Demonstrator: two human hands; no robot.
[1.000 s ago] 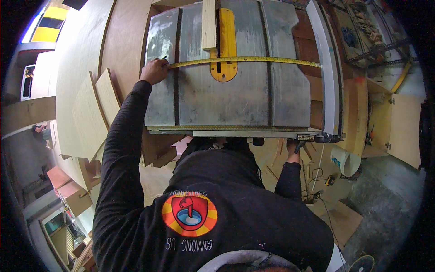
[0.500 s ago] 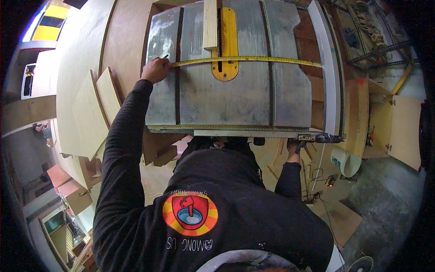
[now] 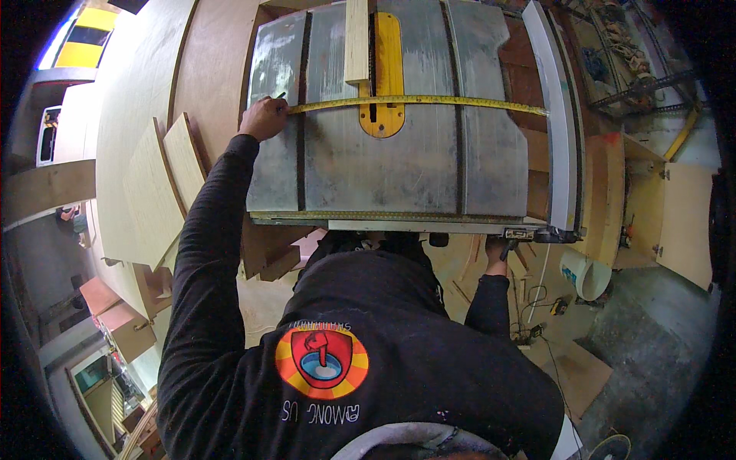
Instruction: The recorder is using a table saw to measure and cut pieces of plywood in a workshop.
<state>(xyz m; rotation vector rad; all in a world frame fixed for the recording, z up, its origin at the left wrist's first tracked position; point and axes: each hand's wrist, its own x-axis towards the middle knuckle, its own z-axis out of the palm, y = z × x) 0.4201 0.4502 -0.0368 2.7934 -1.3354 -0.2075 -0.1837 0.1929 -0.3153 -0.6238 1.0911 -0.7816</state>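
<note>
My left hand (image 3: 264, 119) is closed at the left end of a yellow tape measure (image 3: 420, 100), near the left edge of a table saw's grey metal top (image 3: 368, 172). A small dark tip pokes up past my fingers; its kind is unclear. The tape's blade runs out across the top, over the yellow throat plate (image 3: 389, 57), and its far end meets the pale rip fence (image 3: 553, 123) on the right. My right hand (image 3: 497, 257) is below the front rail (image 3: 414, 225), beside the fence's black lever (image 3: 507, 247). Its fingers are mostly hidden there.
A pale wooden strip (image 3: 356, 42) lies on the saw top beside the throat plate's slot. Plywood boards (image 3: 157, 188) lean at the left. On the right are an open wooden cabinet (image 3: 682, 222), a white bucket (image 3: 589, 276) and a cable on the floor (image 3: 563, 376).
</note>
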